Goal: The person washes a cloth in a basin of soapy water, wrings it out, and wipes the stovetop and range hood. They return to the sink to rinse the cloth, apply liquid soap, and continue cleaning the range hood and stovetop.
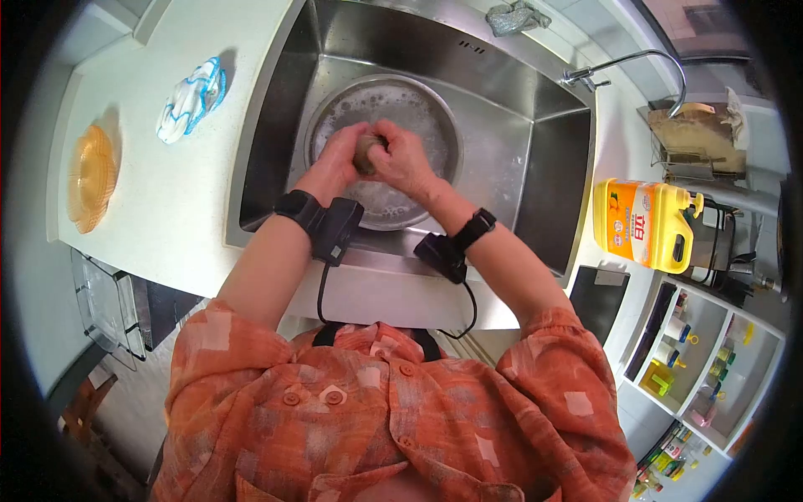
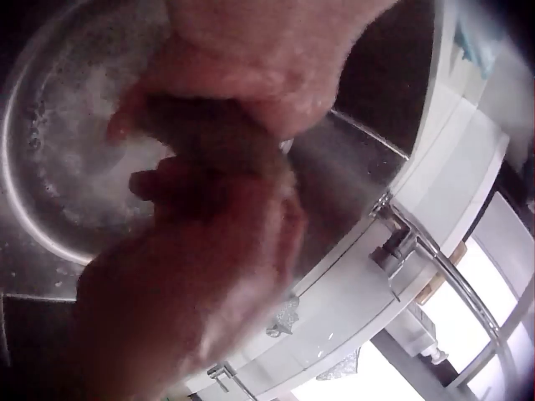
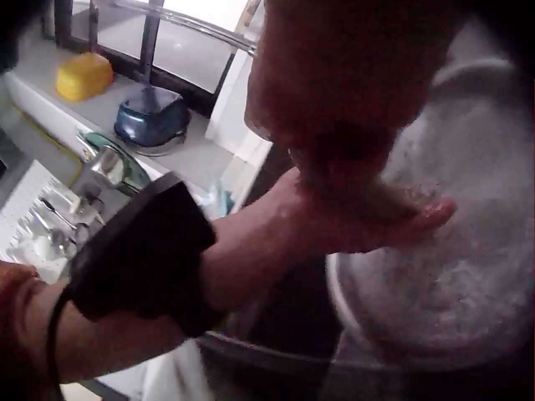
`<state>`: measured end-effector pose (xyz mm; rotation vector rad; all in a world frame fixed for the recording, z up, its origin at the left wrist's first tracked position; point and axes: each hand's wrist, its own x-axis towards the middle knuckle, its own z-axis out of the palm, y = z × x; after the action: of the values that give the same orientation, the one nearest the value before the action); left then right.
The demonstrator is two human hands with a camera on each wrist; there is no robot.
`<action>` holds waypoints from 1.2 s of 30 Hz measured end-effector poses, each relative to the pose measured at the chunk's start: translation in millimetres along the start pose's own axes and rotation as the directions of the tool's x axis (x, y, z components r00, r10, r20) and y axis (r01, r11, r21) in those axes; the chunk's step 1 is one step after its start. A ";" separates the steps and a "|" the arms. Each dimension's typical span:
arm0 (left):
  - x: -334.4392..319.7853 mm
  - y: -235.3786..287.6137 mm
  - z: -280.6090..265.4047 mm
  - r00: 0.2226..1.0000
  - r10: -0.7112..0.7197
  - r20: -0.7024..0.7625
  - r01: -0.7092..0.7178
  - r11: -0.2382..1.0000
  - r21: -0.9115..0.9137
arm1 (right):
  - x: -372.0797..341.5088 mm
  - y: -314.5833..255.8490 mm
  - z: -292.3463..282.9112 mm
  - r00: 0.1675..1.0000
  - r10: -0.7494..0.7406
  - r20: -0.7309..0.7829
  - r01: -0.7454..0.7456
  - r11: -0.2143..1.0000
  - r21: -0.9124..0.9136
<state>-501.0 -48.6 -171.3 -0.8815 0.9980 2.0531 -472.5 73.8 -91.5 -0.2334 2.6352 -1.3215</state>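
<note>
Both hands meet over a round metal basin (image 1: 385,88) of sudsy water standing in the sink. Between them is a dark, brownish-green item (image 1: 368,154), too covered by fingers to identify. The left hand (image 1: 341,152) curls round its left side, and the right hand (image 1: 406,161) grips it from the right. In the left wrist view the dark item (image 2: 213,134) lies between the two hands, its far part hidden. The right wrist view shows the left hand (image 3: 318,217) under the item and the right hand (image 3: 343,92) above it, both over the basin (image 3: 468,334).
A steel sink (image 1: 493,142) surrounds the basin, with a faucet (image 1: 636,57) at its right back corner. On the counter are a yellow detergent jug (image 1: 640,224) at the right, a blue-edged white cloth (image 1: 191,100) and an amber dish (image 1: 92,179) at the left.
</note>
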 end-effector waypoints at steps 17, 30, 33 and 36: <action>-42.5 19.3 13.0 0.989 0.090 -0.115 -0.048 0.945 0.323 | 12.2 91.9 -11.7 0.912 0.311 0.268 -0.157 0.867 -0.474; -34.3 -8.8 30.8 0.960 -0.164 0.225 0.156 0.986 0.054 | -22.0 -3.0 -78.2 0.903 -0.079 0.422 -0.107 0.911 0.399; -73.9 3.7 52.5 0.943 -0.144 0.301 0.082 0.975 0.208 | -6.9 25.2 -93.7 0.882 0.108 0.458 -0.376 0.748 0.547; -78.8 -0.1 70.8 0.914 -0.133 0.382 -0.050 0.899 0.434 | -8.3 54.7 -82.7 0.878 0.301 0.372 -0.467 0.708 0.530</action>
<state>-477.9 -11.1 -74.9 -0.2249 1.1241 1.7642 -486.9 172.1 -86.2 0.2265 1.7738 -1.7392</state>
